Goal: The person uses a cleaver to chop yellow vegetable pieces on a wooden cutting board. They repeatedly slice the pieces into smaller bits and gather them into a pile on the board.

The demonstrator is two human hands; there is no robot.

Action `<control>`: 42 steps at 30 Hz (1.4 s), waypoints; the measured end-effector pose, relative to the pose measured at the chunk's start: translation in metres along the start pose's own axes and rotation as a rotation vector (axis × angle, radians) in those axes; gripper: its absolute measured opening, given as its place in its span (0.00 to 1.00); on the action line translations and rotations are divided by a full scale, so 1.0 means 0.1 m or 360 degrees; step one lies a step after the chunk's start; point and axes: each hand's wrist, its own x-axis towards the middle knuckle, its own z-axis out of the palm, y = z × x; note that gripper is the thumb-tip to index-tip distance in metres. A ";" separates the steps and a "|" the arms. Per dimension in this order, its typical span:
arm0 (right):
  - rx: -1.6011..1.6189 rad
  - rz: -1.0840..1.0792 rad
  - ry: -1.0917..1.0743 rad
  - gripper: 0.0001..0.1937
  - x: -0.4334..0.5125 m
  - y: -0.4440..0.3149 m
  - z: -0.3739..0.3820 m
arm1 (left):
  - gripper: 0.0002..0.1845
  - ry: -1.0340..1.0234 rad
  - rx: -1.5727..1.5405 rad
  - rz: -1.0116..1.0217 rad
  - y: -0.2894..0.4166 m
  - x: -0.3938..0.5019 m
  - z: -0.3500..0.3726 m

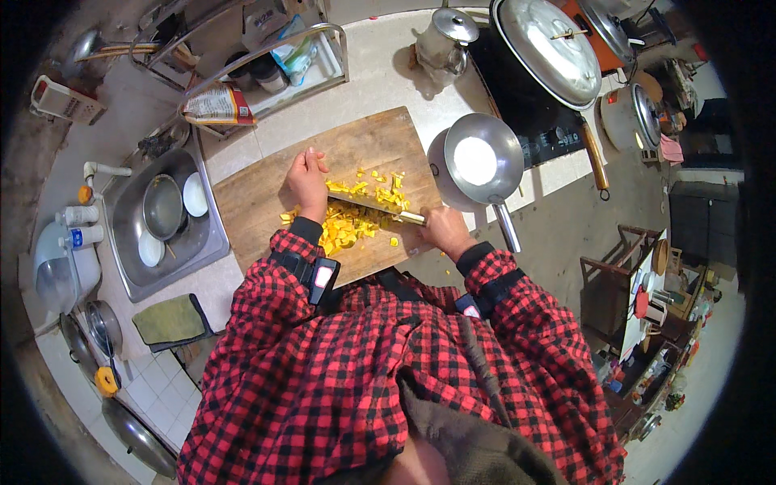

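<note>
A wooden cutting board point(285, 160) lies before me, with small chopped yellow pieces point(345, 227) scattered over its middle and near edge. My right hand point(447, 229) grips the handle of a kitchen knife point(371, 204). The blade slants across the yellow pieces, its far end pointing left. Beside that end is my left hand point(308, 183), raised over the board with bent fingers and nothing visible in it. Whether it touches the blade cannot be made out. Some yellow pieces lie beyond the blade, others on my side of it.
Right of the board stands a metal pan point(512, 145), its handle towards me. Behind it are a black cooktop point(539, 133), a large lidded pot point(551, 48) and a metal kettle point(445, 51). A steel sink point(209, 242) with dishes is on the left, a wire rack point(273, 45) behind.
</note>
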 end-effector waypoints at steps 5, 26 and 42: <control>0.0050 -0.0072 -0.0132 0.10 -0.05 -0.11 -0.24 | 0.17 0.0068 0.0227 -0.0035 0.11 0.01 -0.12; 0.0010 -0.0327 -0.0242 0.15 0.10 -0.71 -0.55 | 0.19 0.0203 -0.0225 -0.0169 -0.15 0.19 -0.84; -0.0087 -0.0439 -0.0238 0.10 0.25 -0.77 -0.42 | 0.17 0.0350 -0.0366 -0.0214 -0.10 -0.02 -1.04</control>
